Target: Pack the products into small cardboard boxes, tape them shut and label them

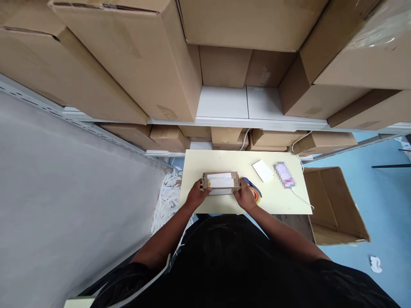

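Note:
A small cardboard box (221, 183) with white labels along its top and front sits between my two hands over the pale table. My left hand (196, 194) is closed on its left end, and my right hand (245, 196) grips its right end. Right beside my right hand lies a blue tape dispenser (246, 181) with a roll of tape (256, 194) showing orange and yellow rings, partly hidden by that hand. Whether the box rests on the table or is slightly lifted, I cannot tell.
On the table (205, 160) are a white card or small box (262, 171) and a blurred-out phone (284, 175) with a white cable. Large cartons (128, 55) fill the shelf ahead. An open carton (337, 205) stands right; paper strips (167, 196) litter the floor left, beside a grey wall.

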